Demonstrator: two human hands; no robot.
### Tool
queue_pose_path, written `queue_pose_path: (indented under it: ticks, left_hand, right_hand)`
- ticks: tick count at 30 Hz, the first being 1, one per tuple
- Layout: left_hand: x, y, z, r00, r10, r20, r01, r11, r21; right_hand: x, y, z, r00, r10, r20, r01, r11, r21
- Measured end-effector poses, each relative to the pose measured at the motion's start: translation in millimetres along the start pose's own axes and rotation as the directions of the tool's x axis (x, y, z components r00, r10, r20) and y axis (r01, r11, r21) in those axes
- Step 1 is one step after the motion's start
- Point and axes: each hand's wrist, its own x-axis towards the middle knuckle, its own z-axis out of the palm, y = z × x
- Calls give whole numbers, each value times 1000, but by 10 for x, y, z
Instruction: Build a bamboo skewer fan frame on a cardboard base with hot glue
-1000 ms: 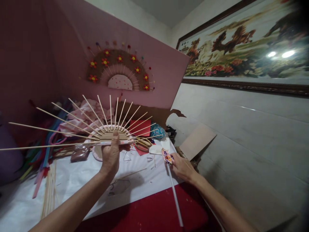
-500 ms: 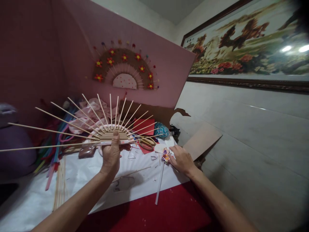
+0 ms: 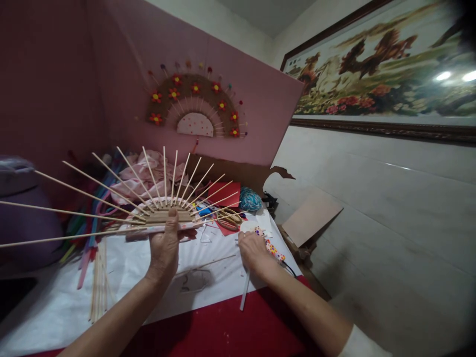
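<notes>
My left hand [image 3: 165, 248] grips a half-round fan frame [image 3: 159, 216], thumb on its cardboard front. Thin wooden sticks [image 3: 174, 176] spread from its curved edge, and a pale patterned fabric border shows around the cardboard. My right hand [image 3: 255, 250] is low over the table, fingers curled down and together; whatever they pinch is hidden. Beside and partly under it lies a glue gun [image 3: 275, 249] in a flower pattern, with a dark cord. A translucent glue stick [image 3: 245, 292] projects toward me from beneath the hand.
Scissors [image 3: 228, 219], red paper [image 3: 225, 194] and blue yarn [image 3: 250, 198] lie behind. Loose sticks [image 3: 98, 282] and pink cloth [image 3: 139, 173] are at left. A finished-looking fan decoration [image 3: 195, 101] hangs on the pink board. A cardboard sheet [image 3: 312, 215] leans at right.
My right hand has moved left across the glue gun, uncovering its patterned handle and cord. My left hand has shifted slightly left and down with the fan frame.
</notes>
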Motion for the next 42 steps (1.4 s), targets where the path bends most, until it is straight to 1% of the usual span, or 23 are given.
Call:
queue_pose_path:
  ticks: [4, 8, 13, 16, 18, 20, 22, 24, 26, 29, 31, 34, 36, 37, 38, 39, 40, 41, 42]
  left_hand:
    - [-2, 29, 4, 1000, 2, -7, -2, 1000, -20]
    - [-5, 38, -2, 1000, 6, -3, -6, 1000, -27]
    - [-3, 21, -11, 1000, -24, -7, 23, 999, -31]
    - [1, -1, -15, 999, -30, -11, 30, 999, -41]
    - [0, -11, -15, 999, -30, -9, 30, 999, -42]
    - [-5, -14, -15, 999, -33, -4, 33, 999, -39]
    - [-13, -11, -14, 999, -39, -8, 39, 998, -41]
    - [-23, -5, -13, 999, -40, -9, 40, 998, -46]
    - [-32, -1, -14, 999, -37, -6, 37, 998, -47]
    - [-47, -3, -17, 1000, -31, -1, 31, 999, -43]
    - [-58, -9, -18, 999, -32, 8, 32, 999, -36]
    - [-81, -17, -14, 999, -45, 30, 46, 998, -32]
    - [-97, -14, -7, 997, -69, 36, 70, 997, -38]
    - [-104, -9, -3, 996, -84, 41, 85, 996, -41]
    - [-111, -2, 1, 994, -97, 46, 99, 994, -44]
    - [-116, 6, 6, 993, -106, 51, 108, 993, -45]
    - [-120, 14, 10, 992, -110, 57, 112, 993, -46]
    - [-122, 21, 14, 992, -111, 61, 113, 992, -47]
    - [-124, 27, 16, 992, -108, 65, 112, 993, -48]
  right_hand:
    - [65, -129, -3, 995, 86, 51, -86, 996, 2]
    - [14, -154, -81, 984, 169, 60, -172, 984, 55]
    - [-127, -21, -160, 965, 261, 34, -263, 946, 190]
    - [-248, 95, -222, 963, 268, 20, -261, 917, 302]
    - [-364, 133, -276, 976, 217, 28, -211, 901, 380]
    - [-512, 118, -330, 993, 114, 24, -109, 850, 516]
    - [-680, 54, -376, 999, 8, -43, 25, 702, 712]
    - [-846, -33, -416, 995, -37, -98, 102, 573, 813]
    - [-990, -113, -464, 988, -87, -131, 157, 497, 853]
    - [-1139, -194, -573, 961, -181, -209, 267, 416, 869]
    - [-1190, -230, -660, 927, -242, -285, 358, 350, 866]
    - [-1194, -277, -749, 850, -304, -430, 508, 260, 821]
    - [-1148, -303, -757, 789, -293, -540, 607, 237, 759]
    - [-1111, -312, -750, 753, -261, -604, 657, 234, 717]
    - [-1066, -319, -740, 708, -208, -674, 705, 242, 666]
    - [-1015, -324, -730, 654, -141, -743, 749, 258, 610]
    - [-959, -327, -722, 590, -79, -803, 787, 281, 550]
    - [-900, -330, -716, 527, -33, -850, 814, 308, 493]
    - [-839, -336, -711, 476, -6, -879, 830, 333, 447]
